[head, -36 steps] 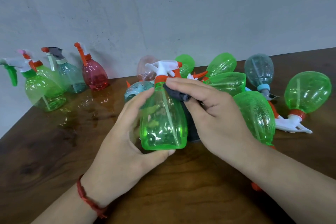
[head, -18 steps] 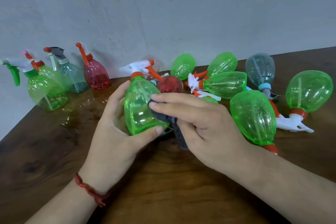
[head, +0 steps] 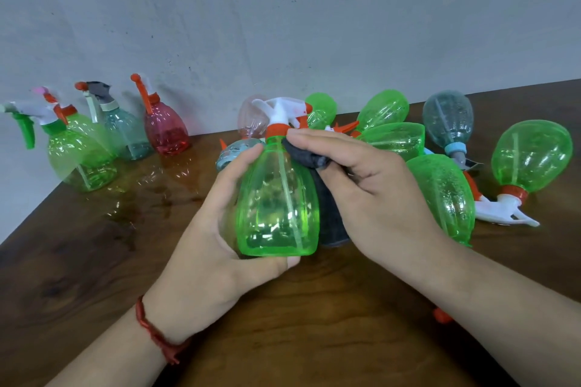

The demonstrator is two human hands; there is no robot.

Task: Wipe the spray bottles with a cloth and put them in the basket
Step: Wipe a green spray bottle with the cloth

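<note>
my left hand (head: 213,239) grips green spray bottle (head: 276,204), upright again; right hand (head: 377,195) pinches dark cloth (head: 309,155) at shoulder, wiping unfinished.

The green spray bottle (head: 276,198) has been brought back upright from the leftward tilt seen half a second ago, and its base is now propped on the thumb of the left hand (head: 217,245). The dark cloth (head: 305,155), held by the right hand (head: 371,192), has been shifted from the bottle's middle up to its shoulder, just below the orange collar (head: 276,129).
</note>
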